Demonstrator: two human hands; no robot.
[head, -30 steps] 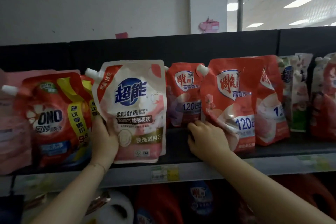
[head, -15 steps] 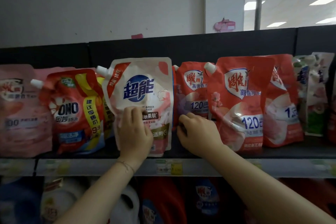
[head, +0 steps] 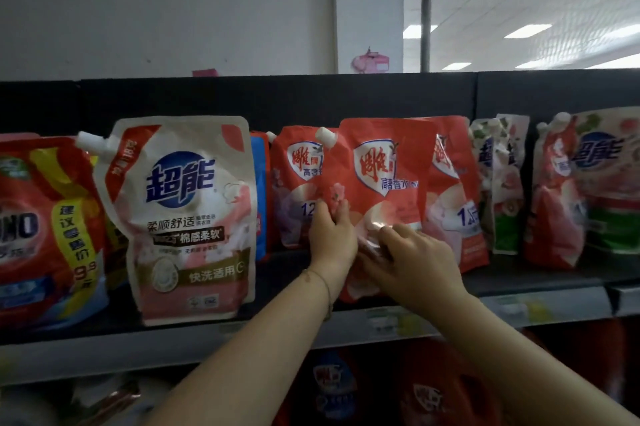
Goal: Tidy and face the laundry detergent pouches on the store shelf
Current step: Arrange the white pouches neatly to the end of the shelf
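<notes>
Behind the front red pouch, another red pouch stands half hidden.

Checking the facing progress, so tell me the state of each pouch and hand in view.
white pouch: upright, label forward, untouched.
front red pouch: upright, label forward, both hands on it.
left hand: grips front red pouch's left edge.
right hand: on its lower front, grip unclear.
rear red pouch: set back, partly hidden.
OMO pouch: upright, label forward.

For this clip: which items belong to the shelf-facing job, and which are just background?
Job: front red pouch, gripped by left hand, right hand on it; white pouch; OMO pouch.
Background: lower-shelf bottles; price tags; pink object behind.
</notes>
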